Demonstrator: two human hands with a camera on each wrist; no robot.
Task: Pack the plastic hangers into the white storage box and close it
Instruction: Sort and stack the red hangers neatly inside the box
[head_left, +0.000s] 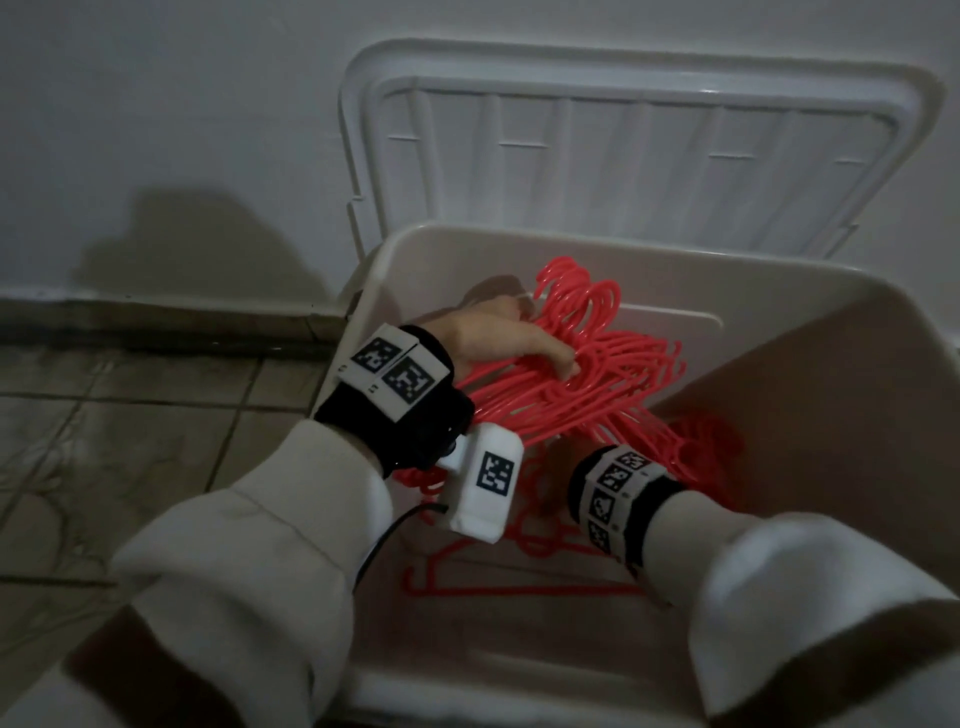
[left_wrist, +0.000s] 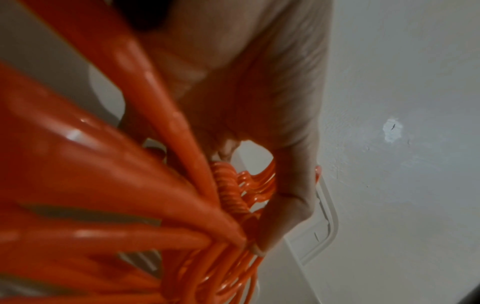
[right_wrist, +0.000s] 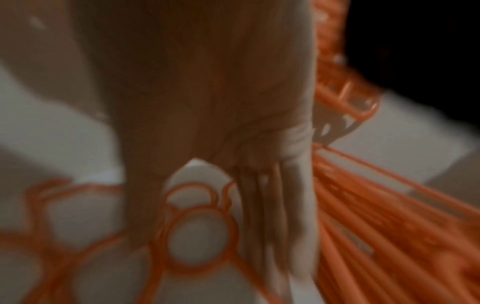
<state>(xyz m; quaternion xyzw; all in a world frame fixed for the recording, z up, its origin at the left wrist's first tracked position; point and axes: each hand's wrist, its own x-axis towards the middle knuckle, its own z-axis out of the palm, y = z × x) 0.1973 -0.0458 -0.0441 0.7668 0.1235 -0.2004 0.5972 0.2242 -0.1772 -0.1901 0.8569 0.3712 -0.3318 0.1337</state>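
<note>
Hangers (head_left: 597, 374), the red plastic kind, are bunched up in a thick stack inside the white storage box (head_left: 810, 364), leaning up toward its far wall with the hooks pointing at the back. The left hand (head_left: 498, 338) is reaching into the box and grasping that stack near the necks; the left wrist view shows the thumb (left_wrist: 293, 205) clamped over the bundle and the fingers wrapped underneath. A few loose hangers (head_left: 519, 577) lie flat on the bottom of the box, closer to the near side.

The right hand (right_wrist: 233, 144) is down low in the box too, under the stack's lower end. In the head view it's hidden behind the wrist band, and the right wrist view is pretty blurry, but the fingers (right_wrist: 285, 205) look stretched out straight, pointing down at the loose hangers on the bottom, with the bundle's bars running just beside them. Not gripping anything as far as I can see.

The lid (head_left: 623, 135) is flipped up, standing against the wall (head_left: 182, 104) behind the box. The box sits on a tiled floor (head_left: 130, 441).
</note>
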